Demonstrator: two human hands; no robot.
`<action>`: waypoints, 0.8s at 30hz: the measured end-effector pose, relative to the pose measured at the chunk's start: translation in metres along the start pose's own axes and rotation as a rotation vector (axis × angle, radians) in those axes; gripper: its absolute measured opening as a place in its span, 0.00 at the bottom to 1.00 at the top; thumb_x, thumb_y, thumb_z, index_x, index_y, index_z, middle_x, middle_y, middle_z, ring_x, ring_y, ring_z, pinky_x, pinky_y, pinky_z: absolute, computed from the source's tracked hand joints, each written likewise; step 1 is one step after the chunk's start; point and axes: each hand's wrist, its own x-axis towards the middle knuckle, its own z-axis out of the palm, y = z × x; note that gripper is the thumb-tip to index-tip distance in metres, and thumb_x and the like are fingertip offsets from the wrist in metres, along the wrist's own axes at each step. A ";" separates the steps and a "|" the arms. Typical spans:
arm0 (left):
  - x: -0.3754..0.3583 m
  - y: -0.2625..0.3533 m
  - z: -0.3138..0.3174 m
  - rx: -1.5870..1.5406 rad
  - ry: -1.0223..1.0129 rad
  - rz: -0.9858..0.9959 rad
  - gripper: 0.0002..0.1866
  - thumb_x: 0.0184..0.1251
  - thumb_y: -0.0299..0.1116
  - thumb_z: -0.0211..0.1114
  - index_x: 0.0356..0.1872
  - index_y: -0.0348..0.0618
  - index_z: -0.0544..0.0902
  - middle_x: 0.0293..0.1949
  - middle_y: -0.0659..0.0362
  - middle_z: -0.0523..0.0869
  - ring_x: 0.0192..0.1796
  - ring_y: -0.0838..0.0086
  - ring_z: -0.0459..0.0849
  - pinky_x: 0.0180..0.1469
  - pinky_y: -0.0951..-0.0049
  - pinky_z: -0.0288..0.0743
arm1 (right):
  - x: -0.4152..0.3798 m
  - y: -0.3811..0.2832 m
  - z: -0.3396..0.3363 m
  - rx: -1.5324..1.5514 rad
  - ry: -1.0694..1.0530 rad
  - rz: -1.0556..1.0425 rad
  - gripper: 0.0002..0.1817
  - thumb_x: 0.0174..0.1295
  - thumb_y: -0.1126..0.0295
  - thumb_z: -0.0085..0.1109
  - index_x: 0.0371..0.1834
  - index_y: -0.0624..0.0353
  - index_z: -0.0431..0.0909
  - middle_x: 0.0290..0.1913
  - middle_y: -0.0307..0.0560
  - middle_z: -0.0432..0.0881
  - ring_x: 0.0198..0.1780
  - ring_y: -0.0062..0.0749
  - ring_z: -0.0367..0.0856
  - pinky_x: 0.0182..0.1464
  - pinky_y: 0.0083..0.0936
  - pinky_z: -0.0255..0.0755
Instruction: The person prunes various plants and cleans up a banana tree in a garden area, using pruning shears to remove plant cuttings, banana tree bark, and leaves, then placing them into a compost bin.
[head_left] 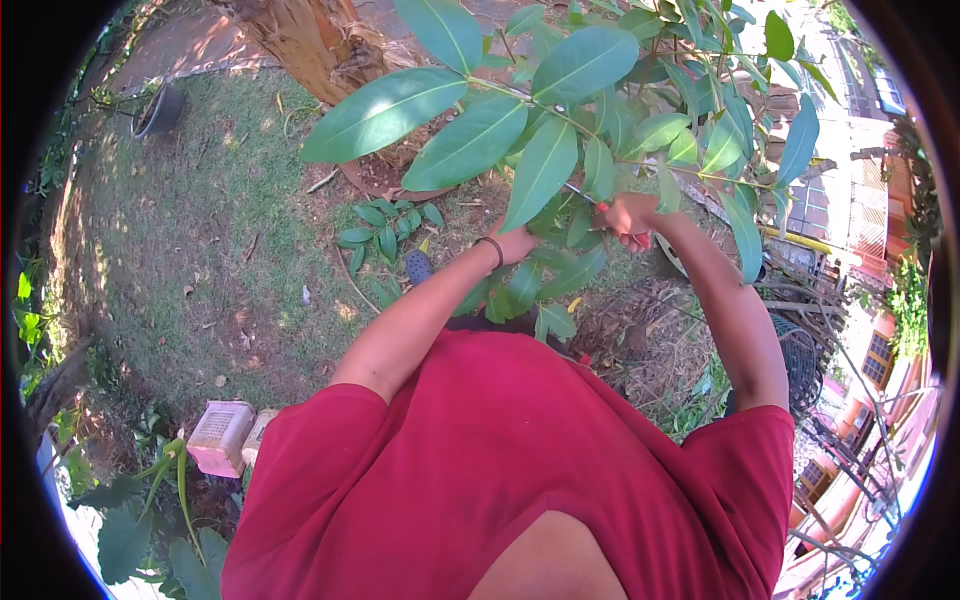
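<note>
My left hand (515, 243), with a dark band at the wrist, is closed at a leafy branch (525, 285); leaves partly hide its fingers. Just to its right, my right hand (630, 215) is wrapped round red-handled pruning shears (637, 241). The metal end of the shears points up and left among the stems and is partly covered by foliage. Broad green leaves (468, 143) spread above and in front of both hands.
A peeling tree trunk (310, 45) stands beyond the branch. A leafy sprig (387, 232) lies on the grass near a grey clog (418, 266). Elsewhere are a dark pot (158, 110), a pale pink block (221, 437), and a dark basket (797, 360) beside dry branches (805, 308).
</note>
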 end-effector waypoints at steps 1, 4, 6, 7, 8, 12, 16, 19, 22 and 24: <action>-0.006 0.004 -0.007 0.052 -0.007 -0.045 0.18 0.57 0.33 0.66 0.49 0.39 0.81 0.46 0.43 0.84 0.51 0.50 0.82 0.54 0.58 0.75 | 0.000 0.003 0.001 0.026 0.009 0.004 0.27 0.65 0.48 0.53 0.31 0.68 0.75 0.21 0.51 0.79 0.18 0.37 0.81 0.18 0.31 0.75; 0.004 -0.030 -0.009 0.121 -0.023 0.000 0.18 0.60 0.35 0.65 0.50 0.41 0.81 0.47 0.44 0.84 0.51 0.52 0.83 0.53 0.58 0.75 | 0.006 0.027 0.008 0.079 -0.001 -0.033 0.26 0.65 0.49 0.52 0.34 0.67 0.75 0.20 0.50 0.78 0.18 0.35 0.80 0.18 0.31 0.76; 0.007 -0.069 0.009 0.193 0.116 0.153 0.20 0.60 0.38 0.65 0.52 0.40 0.80 0.46 0.43 0.84 0.49 0.54 0.83 0.52 0.59 0.75 | 0.016 0.034 0.016 0.101 -0.015 -0.082 0.24 0.65 0.50 0.52 0.35 0.66 0.76 0.19 0.49 0.77 0.17 0.34 0.80 0.18 0.31 0.76; 0.008 -0.072 0.013 0.264 0.250 0.309 0.22 0.61 0.40 0.64 0.53 0.39 0.79 0.46 0.43 0.84 0.46 0.55 0.83 0.50 0.59 0.75 | 0.017 0.035 0.019 0.144 -0.048 -0.070 0.23 0.65 0.51 0.51 0.37 0.65 0.76 0.20 0.48 0.77 0.17 0.33 0.80 0.18 0.31 0.76; 0.009 -0.076 0.014 0.261 0.254 0.311 0.22 0.61 0.40 0.64 0.53 0.39 0.79 0.46 0.43 0.84 0.46 0.55 0.83 0.50 0.59 0.75 | 0.020 0.036 0.020 0.188 -0.081 -0.060 0.22 0.65 0.52 0.50 0.38 0.63 0.76 0.20 0.47 0.76 0.17 0.32 0.80 0.18 0.31 0.76; 0.000 -0.055 0.002 0.006 0.273 0.361 0.21 0.62 0.41 0.63 0.52 0.40 0.80 0.45 0.44 0.85 0.46 0.54 0.83 0.50 0.58 0.75 | 0.018 0.028 0.019 0.036 -0.127 0.006 0.22 0.67 0.51 0.47 0.37 0.62 0.77 0.20 0.46 0.77 0.17 0.32 0.79 0.19 0.30 0.74; -0.013 -0.023 -0.012 0.021 0.158 0.213 0.18 0.61 0.41 0.63 0.49 0.43 0.82 0.44 0.44 0.86 0.47 0.53 0.84 0.49 0.57 0.76 | 0.010 0.005 0.020 0.036 -0.121 -0.079 0.29 0.67 0.45 0.44 0.35 0.66 0.77 0.21 0.48 0.77 0.17 0.32 0.79 0.20 0.30 0.74; -0.013 -0.038 -0.007 0.252 -0.008 0.063 0.16 0.59 0.40 0.64 0.47 0.46 0.83 0.45 0.44 0.86 0.50 0.51 0.84 0.49 0.55 0.77 | 0.010 -0.005 0.023 0.033 -0.105 -0.061 0.33 0.66 0.45 0.44 0.35 0.72 0.77 0.21 0.50 0.78 0.17 0.33 0.79 0.19 0.30 0.76; -0.010 -0.062 -0.008 0.382 -0.044 0.091 0.17 0.58 0.40 0.63 0.47 0.46 0.84 0.45 0.44 0.86 0.50 0.52 0.84 0.50 0.55 0.77 | 0.024 0.007 0.031 0.007 -0.086 -0.049 0.29 0.67 0.48 0.46 0.40 0.71 0.76 0.22 0.51 0.78 0.15 0.34 0.78 0.17 0.29 0.77; -0.014 -0.074 -0.009 0.415 -0.042 0.093 0.16 0.58 0.40 0.63 0.46 0.46 0.84 0.45 0.44 0.86 0.49 0.53 0.84 0.50 0.56 0.77 | 0.020 0.007 0.038 -0.018 -0.093 -0.069 0.27 0.66 0.49 0.48 0.43 0.69 0.76 0.23 0.52 0.79 0.15 0.34 0.78 0.16 0.28 0.77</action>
